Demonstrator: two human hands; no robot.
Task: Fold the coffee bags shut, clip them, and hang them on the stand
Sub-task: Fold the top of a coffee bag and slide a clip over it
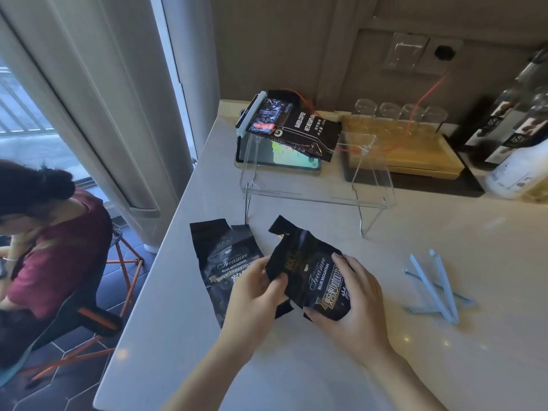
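Both the left hand (pixel 255 295) and the right hand (pixel 353 298) hold the coffee bag (pixel 308 274) with its torn top unfolded, so I judge folding comes next, then a blue clip (pixel 436 287) lying right of them.

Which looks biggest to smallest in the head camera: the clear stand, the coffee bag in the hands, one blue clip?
1. Clear stand
2. Held coffee bag, though it is nearer the camera
3. Blue clip

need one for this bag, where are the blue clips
In the head view the blue clips lie in a loose pile on the counter, right of the right hand.
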